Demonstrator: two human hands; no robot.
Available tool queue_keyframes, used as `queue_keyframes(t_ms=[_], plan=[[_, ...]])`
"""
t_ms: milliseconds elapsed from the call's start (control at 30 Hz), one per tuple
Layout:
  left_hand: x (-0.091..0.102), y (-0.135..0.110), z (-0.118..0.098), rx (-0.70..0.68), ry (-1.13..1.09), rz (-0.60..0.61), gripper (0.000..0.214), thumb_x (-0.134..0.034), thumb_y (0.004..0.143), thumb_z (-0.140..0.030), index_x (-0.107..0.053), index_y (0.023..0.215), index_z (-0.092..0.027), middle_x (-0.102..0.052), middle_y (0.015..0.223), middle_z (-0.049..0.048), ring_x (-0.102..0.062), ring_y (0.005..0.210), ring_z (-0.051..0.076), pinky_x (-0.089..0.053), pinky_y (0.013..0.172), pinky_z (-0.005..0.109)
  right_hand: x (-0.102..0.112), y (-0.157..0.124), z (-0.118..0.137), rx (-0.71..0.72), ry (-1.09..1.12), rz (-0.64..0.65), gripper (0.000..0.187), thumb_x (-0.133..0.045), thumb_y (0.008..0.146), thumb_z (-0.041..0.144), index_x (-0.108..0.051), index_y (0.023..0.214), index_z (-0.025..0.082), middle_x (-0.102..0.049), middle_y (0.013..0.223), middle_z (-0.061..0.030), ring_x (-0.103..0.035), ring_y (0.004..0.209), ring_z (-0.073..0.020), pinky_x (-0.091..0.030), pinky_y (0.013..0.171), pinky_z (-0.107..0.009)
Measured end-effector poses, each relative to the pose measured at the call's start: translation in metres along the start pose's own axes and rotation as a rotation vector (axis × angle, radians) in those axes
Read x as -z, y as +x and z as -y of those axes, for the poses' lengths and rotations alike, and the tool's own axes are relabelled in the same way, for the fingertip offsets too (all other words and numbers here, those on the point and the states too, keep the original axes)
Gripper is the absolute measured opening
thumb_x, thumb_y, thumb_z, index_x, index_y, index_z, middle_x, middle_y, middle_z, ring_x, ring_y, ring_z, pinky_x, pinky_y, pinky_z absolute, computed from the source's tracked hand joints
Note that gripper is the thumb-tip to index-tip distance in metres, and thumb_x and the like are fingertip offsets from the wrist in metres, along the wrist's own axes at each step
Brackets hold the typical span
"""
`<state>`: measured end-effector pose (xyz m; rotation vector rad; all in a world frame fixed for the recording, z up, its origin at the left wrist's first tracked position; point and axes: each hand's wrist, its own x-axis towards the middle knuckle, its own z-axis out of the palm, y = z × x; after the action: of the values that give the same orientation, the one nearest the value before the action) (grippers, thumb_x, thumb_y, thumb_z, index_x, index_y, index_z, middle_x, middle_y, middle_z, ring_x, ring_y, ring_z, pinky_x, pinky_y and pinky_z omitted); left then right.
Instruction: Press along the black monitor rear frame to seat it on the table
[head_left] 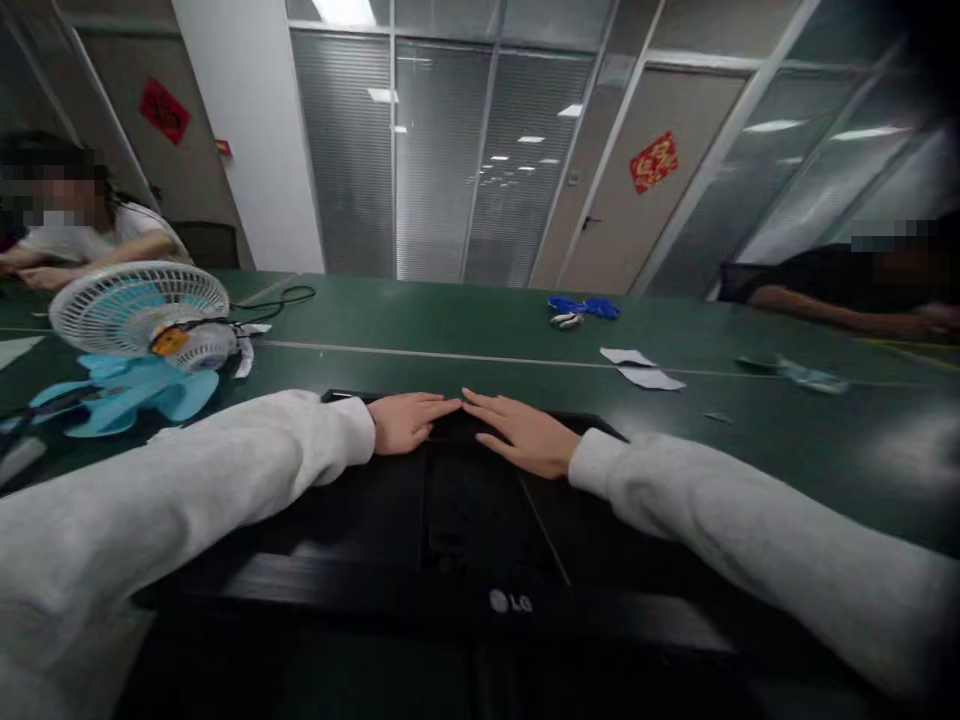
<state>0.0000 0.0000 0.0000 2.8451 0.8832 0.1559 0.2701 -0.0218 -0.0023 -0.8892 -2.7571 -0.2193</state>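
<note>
A black LG-marked panel (367, 515) is seen nearest, at the green table (405, 320), its sides partly hidden by grey sleeves (247, 450). Its far part is covered by the left hand (409, 422) and right hand (531, 438), laid flat, fingers extended, nothing gripped. Leftward, space is taken up by blue fan blades (142, 395), then a white fan guard (105, 310). Beyond the panel, rightward, white paper (645, 376) is passed before a blue bundle (585, 307). The far corners are occupied by two seated people (142, 228).
</note>
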Motion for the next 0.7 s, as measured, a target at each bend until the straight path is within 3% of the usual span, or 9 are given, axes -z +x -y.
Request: queue_keyframes(t_ms=[133,300,467,533,600,700], plan=[[0.009,-0.008,-0.005,0.024,0.000,0.014,0.048,-0.062,0.097,-0.033,-0.047,0.141,-0.021,-0.045,0.148,0.0120,-0.048,0.133,0.032,-0.040,0.108,0.059,0.009,0.005,0.008,0.012,-0.022,0.021,0.048,-0.056,0.095,0.040,-0.049,0.137,0.019,-0.045,0.142,-0.0123,-0.048,0.127,-0.0246,-0.043,0.106,-0.051],[0.042,-0.040,-0.011,0.111,-0.033,0.091,0.048,-0.057,0.100,-0.040,-0.046,0.142,-0.020,-0.053,0.140,0.0124,-0.057,0.124,0.029,-0.046,0.104,0.055,0.030,0.007,0.012,-0.022,-0.046,0.103,0.046,-0.057,0.095,0.039,-0.050,0.136,0.019,-0.047,0.140,-0.0120,-0.050,0.125,-0.0238,-0.045,0.105,-0.050],[0.081,-0.084,-0.030,0.177,-0.079,0.129,0.045,-0.040,0.105,-0.050,-0.055,0.135,-0.021,-0.065,0.128,0.0094,-0.065,0.114,0.023,-0.049,0.102,0.046,0.071,-0.010,0.020,-0.082,-0.063,0.174,0.031,-0.057,0.096,0.037,-0.061,0.115,0.014,-0.061,0.114,-0.0080,-0.060,0.101,-0.0152,-0.054,0.089,-0.037],[0.094,-0.099,-0.046,0.153,-0.108,0.127,0.045,-0.029,0.107,-0.049,-0.056,0.136,-0.027,-0.067,0.129,0.0028,-0.064,0.117,0.018,-0.047,0.105,0.034,0.090,-0.025,0.033,-0.079,-0.069,0.145,0.024,-0.055,0.097,0.033,-0.063,0.110,0.014,-0.064,0.102,-0.0050,-0.062,0.090,-0.0121,-0.055,0.082,-0.032],[0.103,-0.114,-0.066,0.128,-0.126,0.112,0.043,-0.028,0.108,-0.045,-0.057,0.135,-0.029,-0.066,0.131,-0.0020,-0.064,0.118,0.015,-0.046,0.104,0.026,0.107,-0.042,0.053,-0.056,-0.079,0.073,0.019,-0.049,0.097,0.024,-0.065,0.107,0.019,-0.067,0.101,-0.0016,-0.064,0.089,-0.0114,-0.055,0.080,-0.029],[0.108,-0.135,-0.102,0.121,-0.091,0.066,0.041,-0.031,0.107,-0.044,-0.057,0.135,-0.028,-0.068,0.128,-0.0014,-0.067,0.113,0.016,-0.049,0.099,0.027,0.122,-0.067,0.090,-0.054,-0.119,-0.092,0.023,-0.043,0.099,0.024,-0.064,0.105,0.024,-0.069,0.106,0.0019,-0.066,0.091,-0.0102,-0.055,0.078,-0.025]])
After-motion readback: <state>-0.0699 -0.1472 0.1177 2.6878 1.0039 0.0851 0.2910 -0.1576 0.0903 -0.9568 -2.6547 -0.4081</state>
